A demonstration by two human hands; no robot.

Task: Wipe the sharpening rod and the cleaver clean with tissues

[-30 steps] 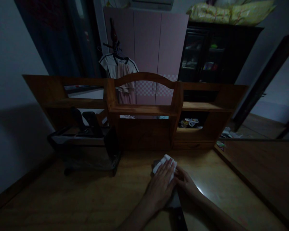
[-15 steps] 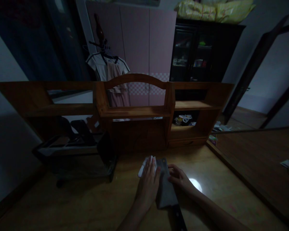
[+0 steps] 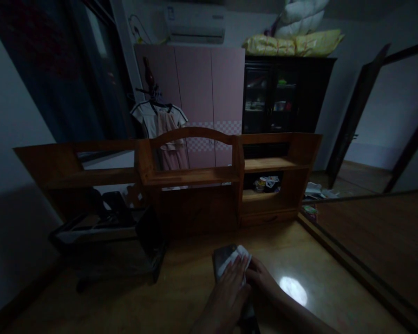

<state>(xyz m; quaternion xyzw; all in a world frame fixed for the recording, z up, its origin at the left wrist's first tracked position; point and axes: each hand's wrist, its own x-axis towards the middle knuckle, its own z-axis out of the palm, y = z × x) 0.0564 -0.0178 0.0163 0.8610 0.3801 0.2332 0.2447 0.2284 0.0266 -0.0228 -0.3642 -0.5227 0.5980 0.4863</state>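
Cleaver (image 3: 220, 258) is lying under the left hand (image 3: 230, 284), whose flat fingers are pressing a cloth (image 3: 242, 251) now shifted rightward over it, apparently resuming wiping. Whether the right hand (image 3: 261, 279) alongside is pinching anything cannot be told.

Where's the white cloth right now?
In the head view, the white cloth is low, just right of centre, on the cleaver blade under the left hand, with the right hand close by its right side.

Grey cleaver (image 3: 219, 260) lying flat, dark handle (image 3: 249, 323) nearest, white crumpled cloth (image 3: 243, 251) over blade
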